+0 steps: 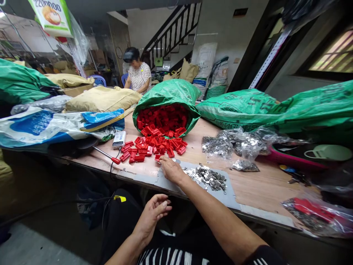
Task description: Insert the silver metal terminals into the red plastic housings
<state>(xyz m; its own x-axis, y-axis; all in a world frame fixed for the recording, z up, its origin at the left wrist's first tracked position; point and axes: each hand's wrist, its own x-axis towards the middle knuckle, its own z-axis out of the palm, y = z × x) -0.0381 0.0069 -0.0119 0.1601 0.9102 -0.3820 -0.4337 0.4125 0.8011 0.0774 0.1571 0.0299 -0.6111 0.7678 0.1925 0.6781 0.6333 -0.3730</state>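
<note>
Many red plastic pieces (154, 141) spill onto the table from an open green sack (171, 90). My right hand (171, 170) reaches over the table's front edge, its fingertips at a red piece (158, 157) on the near side of the pile; whether they grip it is hard to tell. Just right of that hand, small silvery metal parts (211, 176) lie heaped on a grey mat (230, 193). Below the edge, over my lap, my left hand (154, 213) is held with its fingers loosely curled and apart, nothing visible in it.
A white device (119, 140) and a red-handled tool (116, 161) lie left of the pile. Clear bags of metal parts (245, 165) sit to the right, near a pink tray (292, 160). Full sacks (103, 99) line the back. Another person (140, 75) works beyond the table.
</note>
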